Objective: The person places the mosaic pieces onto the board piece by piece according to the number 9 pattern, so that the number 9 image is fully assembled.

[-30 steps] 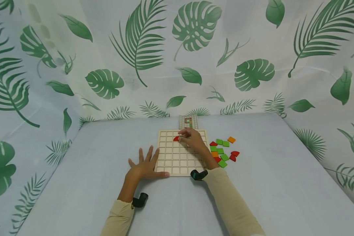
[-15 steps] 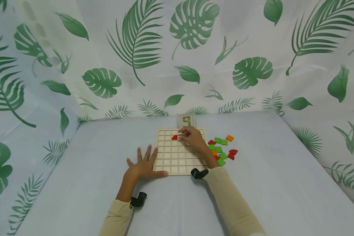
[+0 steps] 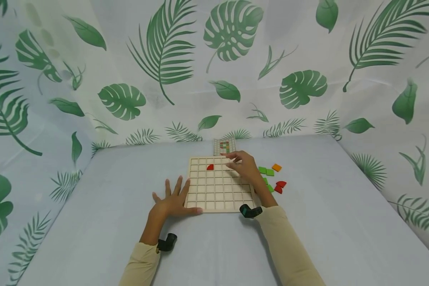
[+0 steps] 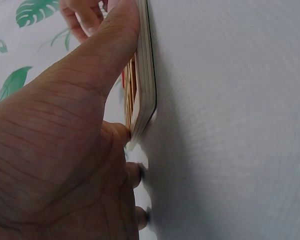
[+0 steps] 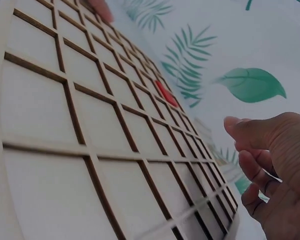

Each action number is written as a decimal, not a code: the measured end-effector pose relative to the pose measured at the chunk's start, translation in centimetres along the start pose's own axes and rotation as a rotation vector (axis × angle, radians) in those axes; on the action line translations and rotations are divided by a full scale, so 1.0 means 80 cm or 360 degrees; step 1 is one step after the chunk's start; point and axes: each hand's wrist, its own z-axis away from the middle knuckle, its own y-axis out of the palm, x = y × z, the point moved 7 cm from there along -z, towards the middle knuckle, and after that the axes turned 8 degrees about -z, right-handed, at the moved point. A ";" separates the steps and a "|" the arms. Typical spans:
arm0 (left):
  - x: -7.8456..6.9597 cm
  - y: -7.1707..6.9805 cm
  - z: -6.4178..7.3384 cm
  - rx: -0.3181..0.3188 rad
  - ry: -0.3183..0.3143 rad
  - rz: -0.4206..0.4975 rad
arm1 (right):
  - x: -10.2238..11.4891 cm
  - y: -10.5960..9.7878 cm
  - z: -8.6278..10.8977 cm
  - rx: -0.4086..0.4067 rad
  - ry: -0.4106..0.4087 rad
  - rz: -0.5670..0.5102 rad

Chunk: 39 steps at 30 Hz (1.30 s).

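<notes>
A square wooden grid board (image 3: pixel 214 194) lies on the table, and one red quarter-circle piece (image 3: pixel 210 167) sits in a cell near its far side. My left hand (image 3: pixel 171 202) rests at the board's left front corner, fingers spread and thumb along the front edge. In the left wrist view the thumb lies against the board's edge (image 4: pixel 147 75). My right hand (image 3: pixel 244 165) hovers over the far right part of the board, fingers loosely bent and holding nothing. The right wrist view shows that hand (image 5: pixel 285 170) apart from the red piece (image 5: pixel 166 93).
Right of the board lie loose green squares (image 3: pixel 269 172), an orange square (image 3: pixel 277 167) and red quarter-circle pieces (image 3: pixel 280 184), some hidden behind the right forearm. A small card with a coloured grid pattern (image 3: pixel 224 147) stands behind the board. Leaf-printed cloth (image 3: pixel 186 107) encloses the table.
My right hand has let go of the red piece and drawn off to the right, its forearm now covering more loose pieces. The left hand keeps its place on the board.
</notes>
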 end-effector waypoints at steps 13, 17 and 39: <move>-0.001 0.000 0.000 -0.0031 -0.0006 0.0003 | -0.015 -0.064 0.028 -0.0126 0.0153 0.0248; -0.001 -0.001 0.000 -0.0040 0.0004 0.0007 | -0.026 -0.083 0.038 -0.0141 0.0283 0.0351; 0.004 0.004 -0.003 -0.0015 -0.0001 -0.0003 | -0.060 -0.107 0.063 -0.0081 0.0542 0.0673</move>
